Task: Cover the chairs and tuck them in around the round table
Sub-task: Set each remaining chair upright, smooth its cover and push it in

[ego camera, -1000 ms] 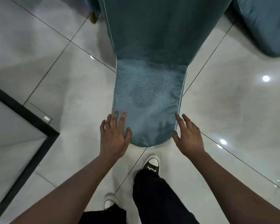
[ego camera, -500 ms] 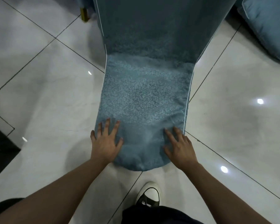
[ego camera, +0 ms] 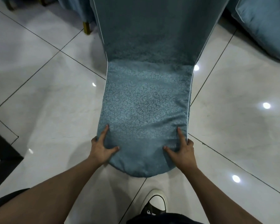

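Glossy white floor tiles [ego camera: 52, 110] surround the covered chair [ego camera: 145, 101] at frame centre. Left hand [ego camera: 102, 147] and right hand [ego camera: 181, 149] grip its backrest top; pushing evenly should keep it straight.

Your one cam, head-worn, wide-angle: looks steeply down and fwd from above, close over the covered chair back [ego camera: 145, 110], tiled floor [ego camera: 47, 110] all round, your shoe [ego camera: 155, 202] at bottom edge. No 2nd view to overlap.

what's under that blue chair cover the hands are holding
The chair itself is fully hidden by the blue cover. Both hands, left and right, grip its top edge; the other fingers curl out of sight.
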Action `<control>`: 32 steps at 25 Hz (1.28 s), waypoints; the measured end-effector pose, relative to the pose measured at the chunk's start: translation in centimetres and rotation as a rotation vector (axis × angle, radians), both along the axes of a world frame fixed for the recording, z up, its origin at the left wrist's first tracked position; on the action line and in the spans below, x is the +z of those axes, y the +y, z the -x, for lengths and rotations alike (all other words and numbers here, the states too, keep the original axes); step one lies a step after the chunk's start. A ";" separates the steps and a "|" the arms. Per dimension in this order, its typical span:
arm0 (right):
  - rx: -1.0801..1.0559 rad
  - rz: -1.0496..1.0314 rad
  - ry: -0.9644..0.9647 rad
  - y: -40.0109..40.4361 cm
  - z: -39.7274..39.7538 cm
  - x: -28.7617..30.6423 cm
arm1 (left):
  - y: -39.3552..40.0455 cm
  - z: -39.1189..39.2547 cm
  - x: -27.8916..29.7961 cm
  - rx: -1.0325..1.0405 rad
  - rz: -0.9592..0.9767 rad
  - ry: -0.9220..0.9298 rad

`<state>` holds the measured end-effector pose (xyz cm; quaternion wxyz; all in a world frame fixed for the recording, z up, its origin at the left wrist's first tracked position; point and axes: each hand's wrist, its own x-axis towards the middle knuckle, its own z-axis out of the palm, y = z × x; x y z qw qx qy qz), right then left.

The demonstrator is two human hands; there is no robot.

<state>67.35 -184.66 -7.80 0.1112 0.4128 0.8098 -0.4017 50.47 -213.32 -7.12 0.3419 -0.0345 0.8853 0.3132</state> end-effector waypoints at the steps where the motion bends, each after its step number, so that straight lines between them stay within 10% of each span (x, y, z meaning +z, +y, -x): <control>1: -0.024 0.030 0.008 0.2 0.1 -0.1 | 0.0 -0.1 -0.1 0.035 -0.013 0.002; 15: -0.024 0.058 0.129 -1.7 -0.6 4.7 | -4.1 -0.2 5.7 0.157 -0.145 0.047; 32: -0.075 0.005 -0.091 -3.3 -4.2 31.3 | -3.1 -5.9 32.2 0.209 0.028 0.068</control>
